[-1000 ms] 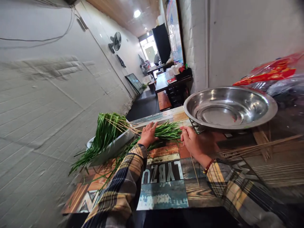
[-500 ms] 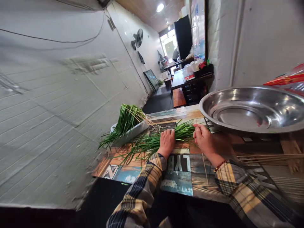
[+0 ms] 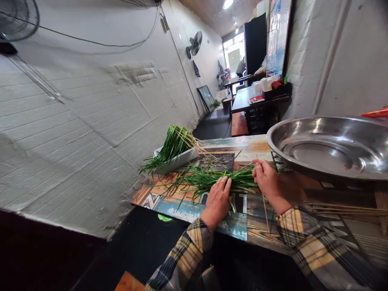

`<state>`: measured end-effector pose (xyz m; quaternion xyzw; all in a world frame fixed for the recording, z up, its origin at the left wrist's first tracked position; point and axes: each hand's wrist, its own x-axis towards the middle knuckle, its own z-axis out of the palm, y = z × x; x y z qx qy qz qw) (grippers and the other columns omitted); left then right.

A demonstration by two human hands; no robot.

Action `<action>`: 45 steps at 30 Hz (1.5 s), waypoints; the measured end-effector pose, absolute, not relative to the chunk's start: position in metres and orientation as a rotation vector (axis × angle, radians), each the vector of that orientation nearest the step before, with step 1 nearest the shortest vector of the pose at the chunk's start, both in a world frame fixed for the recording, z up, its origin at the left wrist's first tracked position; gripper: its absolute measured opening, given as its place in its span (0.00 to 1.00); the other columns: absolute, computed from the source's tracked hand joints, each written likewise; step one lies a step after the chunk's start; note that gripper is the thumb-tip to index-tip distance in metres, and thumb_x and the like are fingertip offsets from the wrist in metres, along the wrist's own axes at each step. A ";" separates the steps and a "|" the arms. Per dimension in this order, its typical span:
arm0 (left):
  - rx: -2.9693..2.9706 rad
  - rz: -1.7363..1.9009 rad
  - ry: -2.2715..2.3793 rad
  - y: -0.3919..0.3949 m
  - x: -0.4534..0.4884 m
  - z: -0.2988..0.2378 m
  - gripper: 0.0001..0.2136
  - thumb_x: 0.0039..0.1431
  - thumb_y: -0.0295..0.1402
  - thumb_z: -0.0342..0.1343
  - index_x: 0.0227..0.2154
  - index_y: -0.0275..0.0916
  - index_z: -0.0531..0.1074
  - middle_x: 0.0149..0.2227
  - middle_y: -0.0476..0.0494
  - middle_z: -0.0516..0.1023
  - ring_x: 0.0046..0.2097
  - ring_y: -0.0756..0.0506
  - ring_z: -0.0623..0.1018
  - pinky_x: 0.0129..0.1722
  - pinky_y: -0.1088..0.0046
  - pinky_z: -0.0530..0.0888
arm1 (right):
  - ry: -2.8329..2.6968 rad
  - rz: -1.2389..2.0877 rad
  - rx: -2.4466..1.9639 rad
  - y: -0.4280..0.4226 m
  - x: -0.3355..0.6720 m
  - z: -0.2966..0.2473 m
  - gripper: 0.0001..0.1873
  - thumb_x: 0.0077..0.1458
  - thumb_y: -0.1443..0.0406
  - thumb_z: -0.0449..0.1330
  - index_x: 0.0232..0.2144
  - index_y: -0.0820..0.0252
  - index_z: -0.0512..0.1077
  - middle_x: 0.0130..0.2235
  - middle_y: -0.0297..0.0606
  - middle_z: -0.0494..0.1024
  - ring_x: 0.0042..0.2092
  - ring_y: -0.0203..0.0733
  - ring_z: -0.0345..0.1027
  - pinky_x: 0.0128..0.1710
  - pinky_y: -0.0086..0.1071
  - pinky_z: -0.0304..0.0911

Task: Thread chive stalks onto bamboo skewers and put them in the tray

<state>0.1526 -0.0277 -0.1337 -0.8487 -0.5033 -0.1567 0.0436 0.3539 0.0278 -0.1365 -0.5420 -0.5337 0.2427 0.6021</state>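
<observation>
A bunch of green chives (image 3: 209, 180) lies across the painted wooden table (image 3: 194, 210). My left hand (image 3: 217, 201) rests flat on the chives near their middle, fingers stretched out. My right hand (image 3: 266, 180) is closed in a pinch at the chives' right end and holds a thin bamboo skewer (image 3: 264, 206) that runs back toward me. Both sleeves are plaid.
A white tray (image 3: 177, 159) with more chives and skewers sits at the table's far left. A large steel basin (image 3: 330, 145) stands on the right. More skewers (image 3: 342, 209) lie beside my right arm. A white wall runs along the left; other tables stand further back.
The camera has swung left and down. My left hand has slid toward me along the chives. My right hand stays pinched on the skewer at the chives' end.
</observation>
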 end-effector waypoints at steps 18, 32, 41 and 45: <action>-2.387 -0.324 -1.783 -0.049 0.129 -0.099 0.24 0.49 0.34 0.64 0.49 0.42 0.66 0.50 0.38 0.70 0.50 0.36 0.72 0.47 0.58 0.70 | -1.281 0.586 -1.251 0.029 0.352 -0.139 0.21 0.61 0.56 0.45 0.41 0.65 0.71 0.19 0.31 0.70 0.17 0.35 0.63 0.21 0.28 0.58; -2.849 -0.932 -1.862 0.027 0.166 -0.129 0.22 0.50 0.28 0.60 0.50 0.34 0.70 0.41 0.40 0.73 0.43 0.43 0.73 0.48 0.64 0.71 | -1.269 0.582 -1.266 0.032 0.352 -0.138 0.21 0.61 0.57 0.45 0.42 0.65 0.72 0.20 0.32 0.70 0.18 0.36 0.63 0.22 0.28 0.57; -2.851 -1.189 -2.007 0.046 0.156 -0.131 0.24 0.49 0.29 0.60 0.52 0.34 0.71 0.44 0.37 0.75 0.42 0.45 0.75 0.43 0.69 0.73 | -1.238 0.566 -1.247 0.033 0.355 -0.135 0.21 0.62 0.57 0.45 0.44 0.64 0.72 0.20 0.32 0.70 0.20 0.36 0.63 0.23 0.28 0.57; -2.888 -1.286 -2.109 0.028 0.135 -0.123 0.15 0.54 0.34 0.56 0.44 0.32 0.76 0.38 0.39 0.79 0.36 0.47 0.76 0.36 0.72 0.73 | -1.235 0.558 -1.259 0.033 0.357 -0.132 0.22 0.62 0.57 0.45 0.44 0.65 0.72 0.22 0.34 0.72 0.20 0.36 0.63 0.23 0.28 0.57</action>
